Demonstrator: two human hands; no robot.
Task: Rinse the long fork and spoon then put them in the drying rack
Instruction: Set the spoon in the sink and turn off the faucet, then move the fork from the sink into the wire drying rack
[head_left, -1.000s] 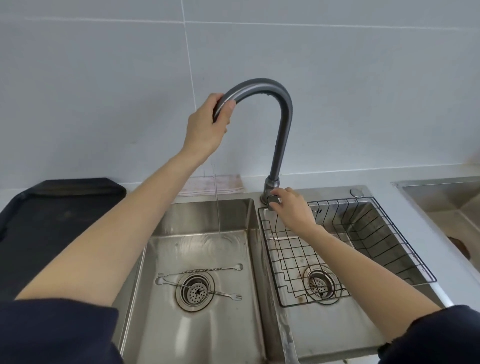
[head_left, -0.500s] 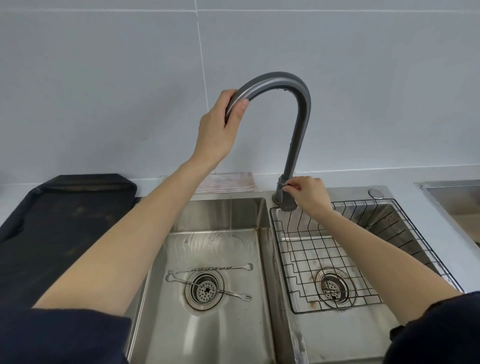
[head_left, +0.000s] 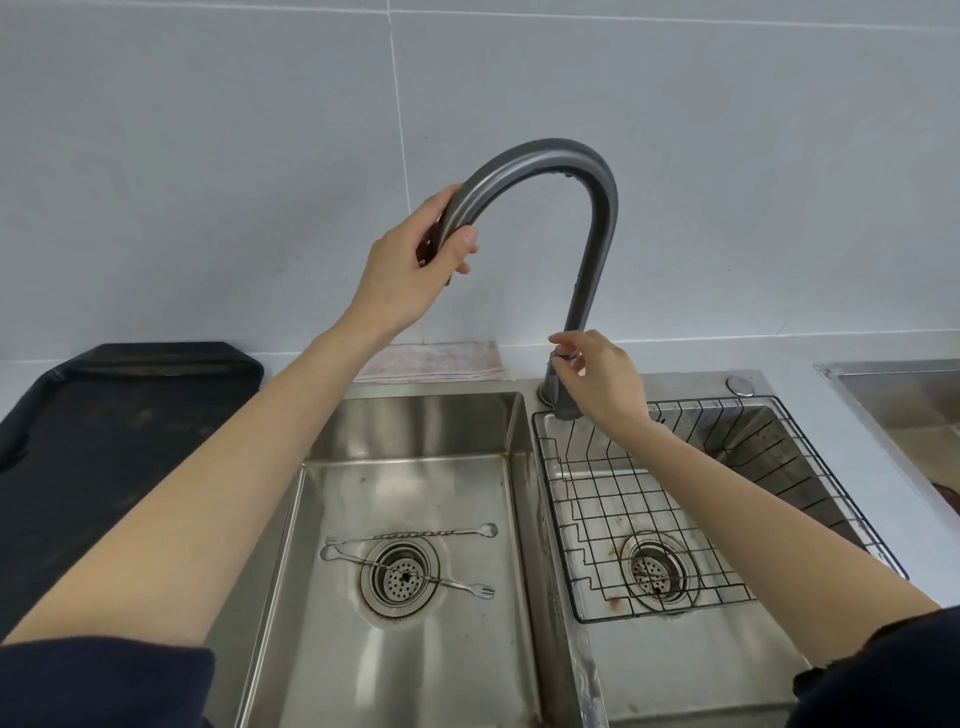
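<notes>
A long spoon (head_left: 415, 535) with a twisted handle and a long fork (head_left: 457, 584) lie in the left sink basin (head_left: 415, 431). They lie across the drain strainer (head_left: 400, 579). Well above them, my left hand (head_left: 410, 270) is wrapped around the outlet end of the grey gooseneck faucet (head_left: 597, 218). My right hand (head_left: 602, 384) pinches the small lever at the faucet's base. No water stream shows. The black wire drying rack (head_left: 857, 512) sits empty in the right basin.
A black tray (head_left: 104, 415) lies on the counter to the left. Behind the sink, a folded cloth (head_left: 431, 361) rests against the tiled wall. Another steel basin (head_left: 909, 400) starts at the far right. A round button (head_left: 738, 385) sits behind the rack.
The thin stream of water seen falling into the left basin earlier no longer shows. My right hand rose from the faucet base to the lever. My left hand stayed on the spout.
</notes>
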